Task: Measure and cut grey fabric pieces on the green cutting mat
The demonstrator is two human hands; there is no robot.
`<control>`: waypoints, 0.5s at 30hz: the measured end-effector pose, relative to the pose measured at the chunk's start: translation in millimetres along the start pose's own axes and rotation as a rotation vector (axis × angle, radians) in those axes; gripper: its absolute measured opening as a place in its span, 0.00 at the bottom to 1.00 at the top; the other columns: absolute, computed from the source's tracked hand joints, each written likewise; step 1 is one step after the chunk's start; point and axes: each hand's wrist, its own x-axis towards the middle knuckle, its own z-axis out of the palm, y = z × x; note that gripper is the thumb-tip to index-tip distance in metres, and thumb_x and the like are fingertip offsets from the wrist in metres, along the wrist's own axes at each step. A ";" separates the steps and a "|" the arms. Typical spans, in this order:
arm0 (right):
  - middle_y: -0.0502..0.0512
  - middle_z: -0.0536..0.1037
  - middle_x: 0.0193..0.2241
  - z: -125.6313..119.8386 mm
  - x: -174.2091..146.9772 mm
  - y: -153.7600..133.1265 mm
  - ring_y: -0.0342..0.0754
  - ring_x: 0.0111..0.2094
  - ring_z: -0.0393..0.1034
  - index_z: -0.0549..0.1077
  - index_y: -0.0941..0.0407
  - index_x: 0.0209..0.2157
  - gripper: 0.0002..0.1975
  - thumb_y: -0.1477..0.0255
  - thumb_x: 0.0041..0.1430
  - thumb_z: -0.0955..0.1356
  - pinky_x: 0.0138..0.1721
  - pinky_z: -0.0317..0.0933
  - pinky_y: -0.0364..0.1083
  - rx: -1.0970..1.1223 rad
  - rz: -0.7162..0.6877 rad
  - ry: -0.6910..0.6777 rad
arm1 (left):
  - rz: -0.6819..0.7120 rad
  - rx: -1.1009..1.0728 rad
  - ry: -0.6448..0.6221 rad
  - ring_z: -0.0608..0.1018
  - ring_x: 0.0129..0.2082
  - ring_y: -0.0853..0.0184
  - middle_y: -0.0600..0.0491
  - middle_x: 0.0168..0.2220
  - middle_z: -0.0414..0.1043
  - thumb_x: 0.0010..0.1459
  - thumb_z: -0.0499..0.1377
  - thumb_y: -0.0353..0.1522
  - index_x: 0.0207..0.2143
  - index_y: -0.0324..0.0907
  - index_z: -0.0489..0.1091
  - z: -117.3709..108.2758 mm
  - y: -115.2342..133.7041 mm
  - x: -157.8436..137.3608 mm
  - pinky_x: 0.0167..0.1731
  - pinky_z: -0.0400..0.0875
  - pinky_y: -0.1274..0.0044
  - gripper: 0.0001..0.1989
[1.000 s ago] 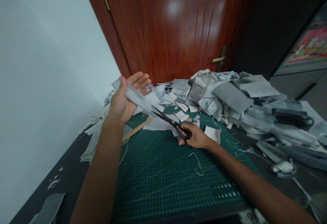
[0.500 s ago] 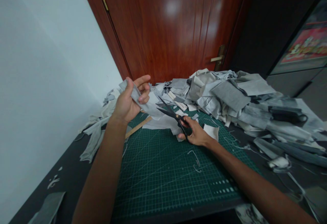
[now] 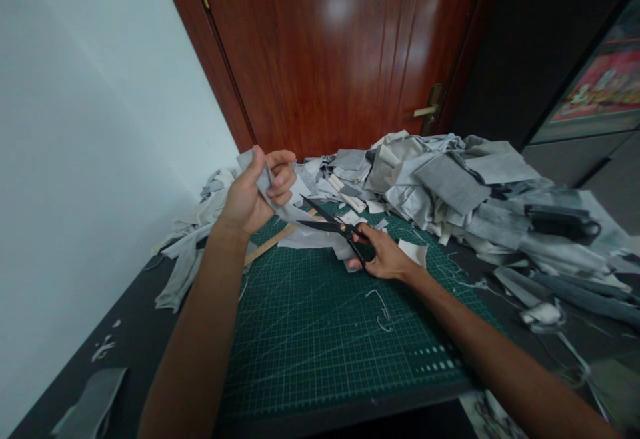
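My left hand [image 3: 257, 192] is closed on a light grey fabric strip [image 3: 263, 182], raised above the far left of the green cutting mat [image 3: 310, 332]. The strip hangs down to the right, toward the blades of the black scissors [image 3: 343, 227]. Those scissors are in my right hand [image 3: 383, 252], blades apart and pointing left. Below the blades, a pale piece of fabric [image 3: 305, 240] lies on the mat, partly hidden by the scissors. Beside it, a wooden ruler [image 3: 270, 244] lies at a slant.
A large heap of grey and white fabric scraps [image 3: 445, 185] spreads along the back and right. More scraps [image 3: 187, 265] lie at the left by the wall. A black object [image 3: 563, 221] rests on the heap. Loose threads [image 3: 383, 309] lie on the mat. A wooden door [image 3: 325, 59] stands behind.
The scissors have turned slightly so the blades point more level to the left, and the blades are a little differently spread. My left hand keeps its hold on the fabric strip.
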 end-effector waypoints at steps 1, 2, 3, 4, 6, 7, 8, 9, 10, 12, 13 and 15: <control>0.50 0.69 0.32 -0.6 0.1 -1.5 0.48 0.31 0.63 0.60 0.52 0.37 0.23 0.56 0.52 0.74 0.33 0.55 0.45 -0.009 -0.001 -0.002 | 0.001 0.001 -0.004 0.61 0.13 0.78 0.57 0.18 0.59 0.72 0.45 0.47 0.33 0.37 0.75 0.4 -0.5 0.4 0.11 0.54 0.87 0.28; 0.50 0.68 0.32 -1.1 0.2 -2.8 0.47 0.31 0.63 0.60 0.53 0.36 0.23 0.56 0.52 0.74 0.33 0.55 0.45 -0.016 -0.001 -0.001 | -0.001 0.004 -0.006 0.61 0.13 0.78 0.57 0.18 0.59 0.72 0.45 0.47 0.33 0.37 0.75 0.7 -1.0 0.7 0.11 0.54 0.86 0.28; 0.50 0.68 0.32 -1.6 0.3 -3.8 0.47 0.31 0.63 0.60 0.53 0.36 0.23 0.56 0.52 0.74 0.32 0.54 0.45 -0.023 -0.001 0.001 | -0.005 0.005 -0.004 0.62 0.13 0.78 0.57 0.18 0.60 0.71 0.45 0.47 0.34 0.37 0.75 1.1 -1.5 0.9 0.11 0.54 0.86 0.28; 0.50 0.68 0.31 -2.0 0.4 -4.4 0.47 0.31 0.63 0.60 0.53 0.36 0.23 0.56 0.52 0.74 0.32 0.54 0.44 -0.028 0.000 0.002 | -0.011 0.004 0.001 0.62 0.13 0.78 0.57 0.18 0.60 0.71 0.46 0.48 0.34 0.37 0.75 1.3 -1.9 0.9 0.11 0.54 0.86 0.28; 0.49 0.68 0.30 -2.4 0.3 -4.5 0.47 0.31 0.62 0.61 0.53 0.36 0.22 0.56 0.52 0.74 0.32 0.53 0.44 -0.034 0.007 0.004 | -0.023 -0.002 0.004 0.62 0.13 0.78 0.57 0.18 0.60 0.71 0.46 0.49 0.35 0.37 0.76 1.6 -2.4 0.7 0.11 0.55 0.86 0.29; 0.49 0.68 0.30 -2.4 0.2 -4.0 0.47 0.30 0.62 0.62 0.53 0.36 0.22 0.55 0.52 0.74 0.32 0.53 0.44 -0.037 0.013 0.003 | -0.026 -0.005 -0.003 0.62 0.13 0.78 0.57 0.18 0.60 0.71 0.45 0.49 0.35 0.37 0.76 1.6 -2.6 0.5 0.11 0.55 0.86 0.29; 0.49 0.68 0.29 -2.3 0.0 -3.3 0.47 0.30 0.62 0.62 0.53 0.36 0.22 0.55 0.52 0.74 0.31 0.53 0.44 -0.038 0.017 0.000 | -0.028 -0.006 -0.012 0.62 0.13 0.78 0.57 0.18 0.60 0.71 0.45 0.49 0.35 0.37 0.76 1.7 -2.8 0.3 0.11 0.55 0.86 0.29; 0.49 0.68 0.29 -2.1 -0.3 -2.4 0.46 0.30 0.62 0.63 0.53 0.35 0.22 0.55 0.51 0.74 0.31 0.53 0.44 -0.039 0.021 -0.005 | -0.029 -0.008 -0.021 0.62 0.13 0.78 0.57 0.18 0.60 0.71 0.45 0.49 0.35 0.37 0.76 1.8 -3.0 0.2 0.11 0.55 0.86 0.29; 0.49 0.68 0.29 -1.9 -0.5 -1.4 0.46 0.29 0.61 0.63 0.54 0.35 0.23 0.54 0.51 0.74 0.31 0.52 0.44 -0.039 0.022 -0.009 | -0.032 -0.009 -0.025 0.61 0.13 0.78 0.58 0.18 0.59 0.71 0.45 0.49 0.36 0.37 0.76 1.9 -3.2 0.1 0.11 0.55 0.86 0.29; 0.48 0.67 0.28 -1.3 -0.9 0.4 0.45 0.28 0.60 0.64 0.54 0.35 0.23 0.53 0.51 0.75 0.30 0.52 0.44 -0.043 0.014 -0.018 | -0.038 -0.014 -0.017 0.61 0.13 0.78 0.58 0.18 0.59 0.70 0.45 0.50 0.36 0.37 0.76 2.3 -3.8 0.1 0.11 0.55 0.86 0.29; 0.48 0.67 0.28 -1.1 -1.0 1.0 0.45 0.28 0.60 0.65 0.54 0.34 0.23 0.53 0.50 0.75 0.30 0.51 0.44 -0.042 0.008 -0.022 | -0.041 -0.016 -0.009 0.61 0.13 0.78 0.58 0.18 0.59 0.70 0.46 0.50 0.37 0.37 0.76 2.6 -4.2 0.2 0.11 0.55 0.86 0.29; 0.48 0.67 0.27 -0.8 -1.0 1.6 0.44 0.27 0.59 0.65 0.54 0.33 0.23 0.52 0.50 0.75 0.29 0.50 0.43 -0.036 -0.002 -0.029 | -0.041 -0.012 -0.002 0.61 0.13 0.78 0.58 0.18 0.59 0.70 0.46 0.51 0.37 0.38 0.76 2.9 -4.8 0.6 0.11 0.55 0.86 0.29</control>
